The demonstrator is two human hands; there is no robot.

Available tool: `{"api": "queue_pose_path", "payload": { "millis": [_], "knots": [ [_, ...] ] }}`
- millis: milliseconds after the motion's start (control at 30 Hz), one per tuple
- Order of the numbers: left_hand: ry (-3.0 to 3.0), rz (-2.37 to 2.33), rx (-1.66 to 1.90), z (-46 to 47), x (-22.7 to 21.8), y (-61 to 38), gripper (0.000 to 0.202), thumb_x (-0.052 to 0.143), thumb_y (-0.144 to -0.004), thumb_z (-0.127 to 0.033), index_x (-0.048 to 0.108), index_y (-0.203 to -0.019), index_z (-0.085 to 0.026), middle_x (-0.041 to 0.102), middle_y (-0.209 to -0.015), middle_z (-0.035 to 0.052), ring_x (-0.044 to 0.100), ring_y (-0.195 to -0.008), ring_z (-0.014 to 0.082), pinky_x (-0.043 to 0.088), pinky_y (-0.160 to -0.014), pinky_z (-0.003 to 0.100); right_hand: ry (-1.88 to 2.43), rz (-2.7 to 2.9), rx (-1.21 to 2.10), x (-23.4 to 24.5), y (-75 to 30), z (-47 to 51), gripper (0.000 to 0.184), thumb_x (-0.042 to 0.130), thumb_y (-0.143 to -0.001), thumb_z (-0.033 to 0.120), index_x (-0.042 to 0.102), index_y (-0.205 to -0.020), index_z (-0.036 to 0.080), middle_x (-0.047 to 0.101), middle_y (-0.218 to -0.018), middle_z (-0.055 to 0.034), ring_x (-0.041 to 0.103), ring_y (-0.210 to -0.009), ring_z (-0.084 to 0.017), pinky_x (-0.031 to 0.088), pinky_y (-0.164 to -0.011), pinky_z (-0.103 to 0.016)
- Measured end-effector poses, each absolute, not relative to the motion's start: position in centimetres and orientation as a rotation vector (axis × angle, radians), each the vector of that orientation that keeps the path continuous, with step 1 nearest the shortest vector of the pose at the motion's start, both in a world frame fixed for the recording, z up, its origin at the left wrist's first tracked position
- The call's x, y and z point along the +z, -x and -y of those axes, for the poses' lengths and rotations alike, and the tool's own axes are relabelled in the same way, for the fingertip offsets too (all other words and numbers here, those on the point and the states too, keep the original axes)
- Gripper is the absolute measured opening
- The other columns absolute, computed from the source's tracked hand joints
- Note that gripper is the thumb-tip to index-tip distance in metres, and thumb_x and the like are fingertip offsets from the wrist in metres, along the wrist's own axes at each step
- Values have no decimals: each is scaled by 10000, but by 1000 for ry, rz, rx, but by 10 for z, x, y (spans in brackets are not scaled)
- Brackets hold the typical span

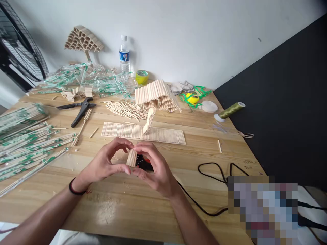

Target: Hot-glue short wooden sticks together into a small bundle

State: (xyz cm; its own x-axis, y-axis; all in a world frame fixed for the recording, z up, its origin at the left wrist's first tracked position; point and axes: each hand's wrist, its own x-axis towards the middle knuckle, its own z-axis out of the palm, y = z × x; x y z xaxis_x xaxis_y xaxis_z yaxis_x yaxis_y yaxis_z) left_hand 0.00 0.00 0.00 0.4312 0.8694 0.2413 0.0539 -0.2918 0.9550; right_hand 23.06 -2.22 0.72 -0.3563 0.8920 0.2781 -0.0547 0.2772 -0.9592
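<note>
My left hand (106, 163) and my right hand (154, 168) meet over the wooden table (204, 160), both pinching a small bundle of short wooden sticks (131, 158) between thumbs and fingertips. A black and red tool (144, 163) lies on the table just under my right hand, mostly hidden. Behind the hands lies a flat mat of sticks (163, 134) with a stick tree model (155, 97) standing on it.
Wrapped chopsticks (28, 146) pile at the left. Black pliers (80, 110), loose sticks (122, 109), empty wrappers (84, 80), a water bottle (124, 54), tape (141, 76), a green thread spool (231, 110) and a black cable (214, 173) surround the work spot. A fan (20, 47) stands far left.
</note>
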Motion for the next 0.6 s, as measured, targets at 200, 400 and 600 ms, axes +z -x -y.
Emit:
{"api": "queue_pose_path", "payload": {
  "millis": [200, 400, 600],
  "knots": [
    [-1679, -797, 955, 2, 2, -1, 595, 946, -835, -423, 671, -1339, -268, 692, -1296, 98, 673, -1189, 253, 548, -1057, 383, 804, 1502, 1286, 2, -231, 22, 423, 864, -920, 335, 692, -1304, 294, 620, -1345, -103, 649, -1282, -290, 549, -1127, -480],
    [-1692, -748, 900, 2, 5, -2, 568, 836, -944, -263, 592, -1456, -300, 628, -1414, 115, 637, -1289, 270, 510, -1151, 429, 819, 1481, 1270, 2, -232, 22, 400, 854, -924, 353, 692, -1285, 293, 627, -1322, -97, 655, -1261, -287, 562, -1111, -480],
    [-1747, -778, 924, 1, 4, -2, 557, 819, -935, -225, 600, -1445, -277, 632, -1397, 118, 620, -1272, 277, 499, -1134, 424, 862, 1561, 1230, 3, -233, 21, 447, 858, -915, 368, 670, -1313, 292, 638, -1358, -103, 655, -1298, -297, 549, -1137, -501]
  ]
}}
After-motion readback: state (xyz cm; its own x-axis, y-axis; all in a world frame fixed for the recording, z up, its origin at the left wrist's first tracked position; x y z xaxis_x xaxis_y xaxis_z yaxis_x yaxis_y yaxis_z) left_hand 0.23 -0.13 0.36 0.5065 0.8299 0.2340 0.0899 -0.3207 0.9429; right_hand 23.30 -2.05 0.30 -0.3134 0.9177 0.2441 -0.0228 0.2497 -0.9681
